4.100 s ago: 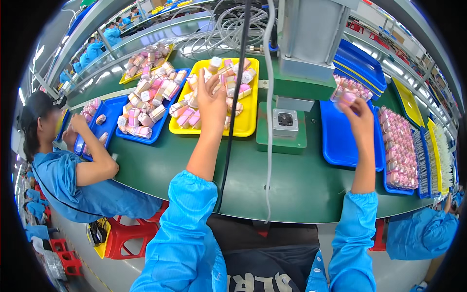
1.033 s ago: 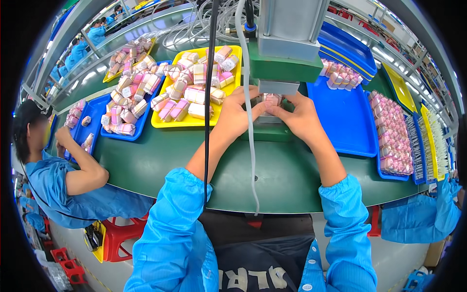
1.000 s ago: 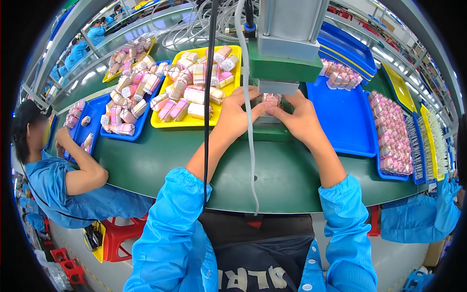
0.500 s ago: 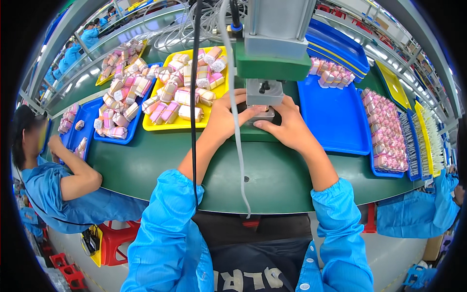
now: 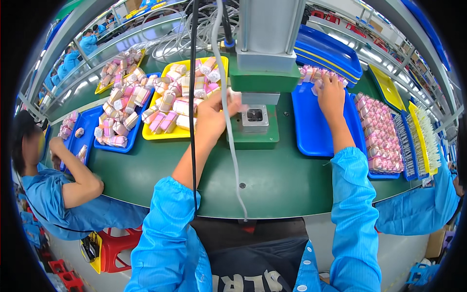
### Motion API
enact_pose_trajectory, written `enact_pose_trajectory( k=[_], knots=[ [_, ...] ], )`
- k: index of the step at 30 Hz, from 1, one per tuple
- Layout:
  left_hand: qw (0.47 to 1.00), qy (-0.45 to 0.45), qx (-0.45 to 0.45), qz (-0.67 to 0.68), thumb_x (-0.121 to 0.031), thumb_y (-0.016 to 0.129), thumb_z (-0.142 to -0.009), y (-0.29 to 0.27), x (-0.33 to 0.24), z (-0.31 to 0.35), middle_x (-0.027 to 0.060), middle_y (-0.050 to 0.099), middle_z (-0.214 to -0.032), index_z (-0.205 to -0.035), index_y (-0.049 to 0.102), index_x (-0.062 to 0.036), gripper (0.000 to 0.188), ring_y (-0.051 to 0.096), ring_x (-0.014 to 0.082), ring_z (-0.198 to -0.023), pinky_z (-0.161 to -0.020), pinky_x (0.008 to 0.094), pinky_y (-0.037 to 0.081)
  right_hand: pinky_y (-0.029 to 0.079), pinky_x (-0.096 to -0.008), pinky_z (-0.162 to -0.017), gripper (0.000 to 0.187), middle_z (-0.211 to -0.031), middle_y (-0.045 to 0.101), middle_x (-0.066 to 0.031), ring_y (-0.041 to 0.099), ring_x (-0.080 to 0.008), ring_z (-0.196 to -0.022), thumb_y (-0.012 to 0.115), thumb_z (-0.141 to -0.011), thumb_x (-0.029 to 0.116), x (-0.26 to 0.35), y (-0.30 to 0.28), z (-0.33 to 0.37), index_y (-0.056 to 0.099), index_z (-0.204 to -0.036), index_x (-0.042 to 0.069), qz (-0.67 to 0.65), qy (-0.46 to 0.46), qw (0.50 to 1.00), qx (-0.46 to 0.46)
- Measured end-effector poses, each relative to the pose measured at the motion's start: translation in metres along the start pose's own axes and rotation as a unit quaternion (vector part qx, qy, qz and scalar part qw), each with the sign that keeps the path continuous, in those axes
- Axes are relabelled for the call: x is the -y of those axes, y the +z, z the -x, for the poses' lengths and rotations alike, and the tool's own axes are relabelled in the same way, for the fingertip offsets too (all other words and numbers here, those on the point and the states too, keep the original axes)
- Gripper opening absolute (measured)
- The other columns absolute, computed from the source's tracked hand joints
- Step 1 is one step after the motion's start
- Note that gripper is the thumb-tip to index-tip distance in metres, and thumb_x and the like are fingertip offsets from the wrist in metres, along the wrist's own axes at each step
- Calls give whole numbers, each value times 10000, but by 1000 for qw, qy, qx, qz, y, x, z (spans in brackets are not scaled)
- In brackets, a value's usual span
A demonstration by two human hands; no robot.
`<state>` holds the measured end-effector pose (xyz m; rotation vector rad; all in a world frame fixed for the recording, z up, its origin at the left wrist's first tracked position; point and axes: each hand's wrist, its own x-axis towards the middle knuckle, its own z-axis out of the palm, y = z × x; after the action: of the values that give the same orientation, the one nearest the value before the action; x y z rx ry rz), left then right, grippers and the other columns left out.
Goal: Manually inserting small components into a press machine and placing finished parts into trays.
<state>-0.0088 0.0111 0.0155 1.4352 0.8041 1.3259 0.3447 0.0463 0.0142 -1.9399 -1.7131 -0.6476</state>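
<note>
Blocks [image 5: 169, 122] wrapped in pink and cream lie jumbled in a yellow tray [image 5: 166, 136] left of the press [image 5: 264, 74]. Right of it, the right hand [image 5: 332, 97] pinches a pink block [image 5: 317, 87] at a blue tray [image 5: 318, 129]; just left, the left hand [image 5: 212, 119] blurs, its grip impossible to tell, behind a pale cable [image 5: 232, 141].

Bright, cool white light falls fairly evenly from above, leaving soft, faint shadows. A pale sheen spreads over the green tabletop [image 5: 214, 192] toward six o'clock, and hard white glints streak the shiny ledges at ten and between one and two o'clock. Motion smears the fingertips of the left hand [image 5: 211, 121] at eleven o'clock; the right hand [image 5: 333, 97] at two looks crisper. Fisheye distortion bows straight edges, distant workers [image 5: 88, 43] at ten to eleven look soft, and black fills the corners.
</note>
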Motion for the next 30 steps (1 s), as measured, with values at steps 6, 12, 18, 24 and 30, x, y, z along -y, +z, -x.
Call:
enact_pose_trajectory(
  k=[6, 12, 18, 24, 30],
  knots=[
    [965, 70, -246, 63, -115, 678, -903, -20, -10, -10, 173, 503, -1347, -1515, 198, -10, 785, 553, 206, -1132, -937, 292, 460, 508, -444, -877, 432, -1132, 636, -182, 612, -354, -1043, 746, -792, 92, 11, 1, 12, 603, -1196, 35, -165, -19, 984, -69],
    [963, 124, -231, -63, -124, 613, -948, 6, -10, 5, 163, 481, -1346, -1497, 278, -42, 648, 498, 237, -1247, -983, 330, 453, 493, -332, -967, 514, -1162, 658, -101, 624, -201, -1087, 788, -796, 118, 89, -74, 44, 594, -1249, -30, -628, 42, 757, 176],
    [999, 13, -2, -49, -215, 630, -958, 16, -3, 11, 76, 645, -1094, -1196, 656, 3, 323, 604, 187, -1002, -878, 312, 475, 482, -351, -943, 454, -1136, 689, -125, 634, -193, -1023, 789, -797, 135, 140, -77, 50, 637, -1196, -17, -603, 37, 751, 267],
    [979, 70, 53, -185, -259, 681, -926, 18, 2, 12, 120, 632, -1192, -1199, 663, -7, 373, 587, 200, -1085, -965, 334, 445, 480, -350, -919, 403, -1140, 679, -154, 637, -218, -998, 749, -842, 163, 138, -79, 57, 644, -1199, 8, -543, -29, 806, 232],
    [964, 133, 52, -223, -266, 731, -872, 16, 0, 15, 159, 612, -1244, -1128, 715, -44, 339, 561, 280, -1172, -1016, 386, 416, 462, -370, -968, 402, -1328, 544, -154, 582, -278, -1130, 698, -879, 176, 139, -72, 77, 621, -1239, 15, -545, -35, 808, 222]
  ],
)
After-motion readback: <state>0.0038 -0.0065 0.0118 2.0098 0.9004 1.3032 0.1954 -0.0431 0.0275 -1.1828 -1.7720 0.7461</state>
